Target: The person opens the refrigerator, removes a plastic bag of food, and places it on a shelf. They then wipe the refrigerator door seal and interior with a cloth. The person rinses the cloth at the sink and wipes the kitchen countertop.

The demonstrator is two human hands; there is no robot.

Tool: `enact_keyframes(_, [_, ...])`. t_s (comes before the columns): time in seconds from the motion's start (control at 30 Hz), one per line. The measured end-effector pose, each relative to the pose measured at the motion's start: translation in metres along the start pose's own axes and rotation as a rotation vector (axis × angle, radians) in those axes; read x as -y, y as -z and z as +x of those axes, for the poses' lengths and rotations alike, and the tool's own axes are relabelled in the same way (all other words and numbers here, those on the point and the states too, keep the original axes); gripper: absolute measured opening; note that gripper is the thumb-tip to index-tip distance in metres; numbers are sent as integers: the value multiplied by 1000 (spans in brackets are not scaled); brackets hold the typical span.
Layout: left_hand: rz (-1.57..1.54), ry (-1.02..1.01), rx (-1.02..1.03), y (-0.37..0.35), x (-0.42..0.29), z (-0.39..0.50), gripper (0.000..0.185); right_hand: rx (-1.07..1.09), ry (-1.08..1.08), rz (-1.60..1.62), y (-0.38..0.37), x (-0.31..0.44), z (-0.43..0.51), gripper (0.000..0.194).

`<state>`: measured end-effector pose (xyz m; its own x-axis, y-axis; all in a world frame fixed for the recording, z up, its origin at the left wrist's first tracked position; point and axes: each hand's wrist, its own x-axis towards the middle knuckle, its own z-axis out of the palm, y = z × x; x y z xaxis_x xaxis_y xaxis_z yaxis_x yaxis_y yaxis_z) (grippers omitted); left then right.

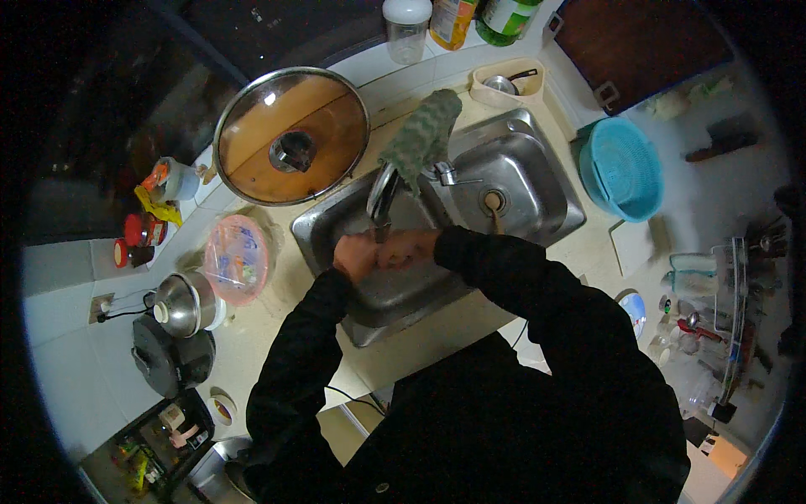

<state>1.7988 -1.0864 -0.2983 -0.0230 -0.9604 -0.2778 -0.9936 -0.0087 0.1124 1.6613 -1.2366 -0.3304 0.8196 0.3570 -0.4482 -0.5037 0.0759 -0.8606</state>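
Both of my hands are together under the spout of a chrome faucet (381, 195), over the left basin of a double stainless-steel sink (403, 302). My left hand (356, 257) is beside the spout's tip, fingers pointing inward. On the other side, my right hand (406, 249) looks curled, close against the left. Blur hides the fingers, and I cannot tell whether anything is between them. A grey-green patterned cloth (425, 135) drapes over the faucet's base. In the right basin, a wooden-handled tool (494, 205) stands at the drain.
A large glass pan lid (252, 157) leans behind the sink's left side. Left on the counter are a pink covered basin (236, 259), a steel pot (186, 304) and a dark pot (170, 356). A blue plastic colander (623, 170) and dish rack (730, 315) are right.
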Motion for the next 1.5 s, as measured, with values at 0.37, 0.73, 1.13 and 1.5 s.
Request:
enact_keyframes(0.37, [-202, 296, 40, -15, 4, 15, 38, -617, 173, -816, -3, -44, 56, 47])
enact_keyframes(0.73, [-438, 159, -567, 15, -24, -32, 62, -283, 484, -270, -1, 3, 5, 25])
enact_keyframes(1.13, [-99, -43, -102, 9, -12, -20, 54, 74, -18, 1, -23, 13, -12, 26])
enact_keyframes(1.5, [-150, 151, -23, -1, -47, -7, 21, -510, 106, -891, -32, -37, 2, 25])
